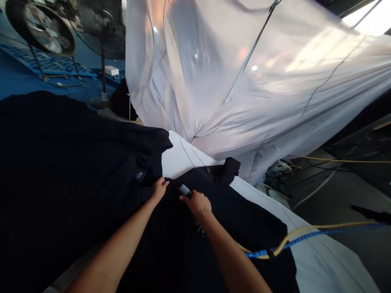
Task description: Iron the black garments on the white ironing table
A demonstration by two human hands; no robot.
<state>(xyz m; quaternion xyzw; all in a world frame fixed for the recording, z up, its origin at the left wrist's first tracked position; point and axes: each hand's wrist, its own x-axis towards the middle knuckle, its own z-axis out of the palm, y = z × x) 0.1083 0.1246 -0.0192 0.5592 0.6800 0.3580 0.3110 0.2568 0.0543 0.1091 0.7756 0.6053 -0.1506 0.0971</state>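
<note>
Black garments are spread over a white-covered table. The large one on the left has a printed neck label; another black garment lies on the right with a bunched end near the back edge. My left hand is closed, pinching black cloth near the label. Close by on the right, my right hand grips the dark handle of what looks like a steam iron, with a grey front end. Its lower body is lost against the black cloth.
A pale sheet hangs behind the table. A yellow hose and blue cord run in from the right past my right forearm. Two fans, a drum fan and a stand fan, stand at the back left.
</note>
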